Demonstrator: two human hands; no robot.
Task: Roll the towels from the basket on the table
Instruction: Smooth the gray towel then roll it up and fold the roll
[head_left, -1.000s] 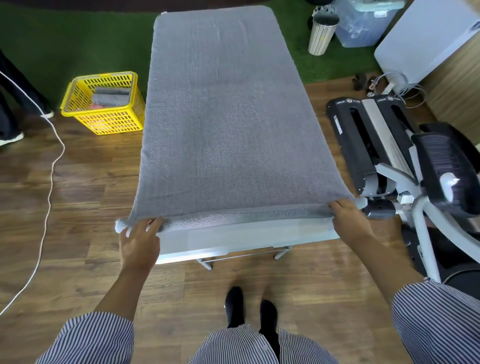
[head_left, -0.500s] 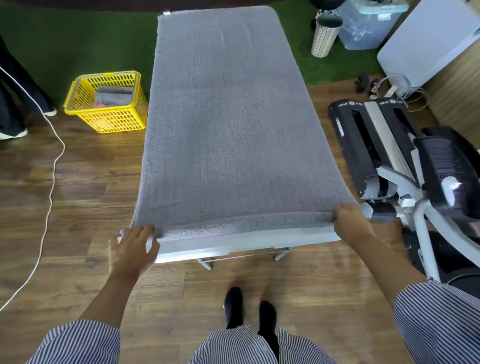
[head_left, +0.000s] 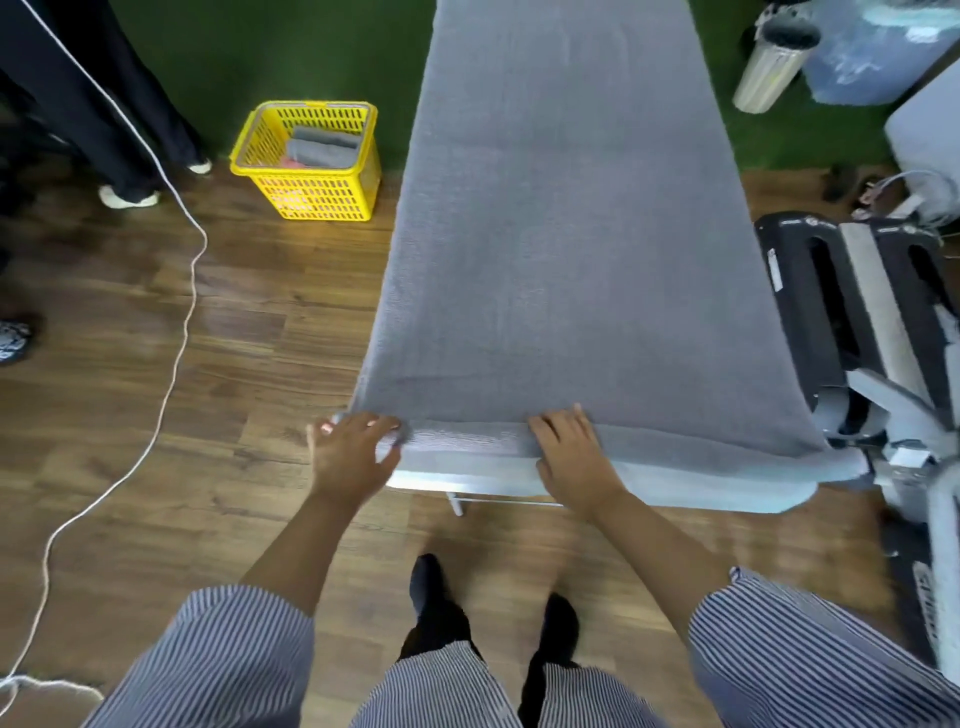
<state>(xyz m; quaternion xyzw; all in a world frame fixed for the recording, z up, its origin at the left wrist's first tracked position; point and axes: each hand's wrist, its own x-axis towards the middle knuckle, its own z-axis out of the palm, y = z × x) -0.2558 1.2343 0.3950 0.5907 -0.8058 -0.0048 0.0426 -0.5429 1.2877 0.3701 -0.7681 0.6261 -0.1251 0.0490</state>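
Note:
A large grey towel (head_left: 566, 234) lies spread flat along the white table (head_left: 691, 486), covering nearly all of it. Its near edge is turned over into a narrow fold. My left hand (head_left: 353, 452) grips the near left corner of that fold, fingers curled over it. My right hand (head_left: 571, 457) rests on the fold near the middle of the near edge, fingers laid fairly straight on the cloth. On the floor to the left stands the yellow basket (head_left: 311, 195) with folded grey towels (head_left: 322, 148) inside.
A black and grey exercise machine (head_left: 857, 312) stands tight against the table's right side. A white cable (head_left: 182, 322) trails over the wooden floor on the left. A person's legs (head_left: 119, 104) are at far left; a ribbed bin (head_left: 769, 67) stands at far right.
My right hand has slid from the towel's near right corner to the middle of the near edge. The left hand stays at the left corner. My view has shifted to the left.

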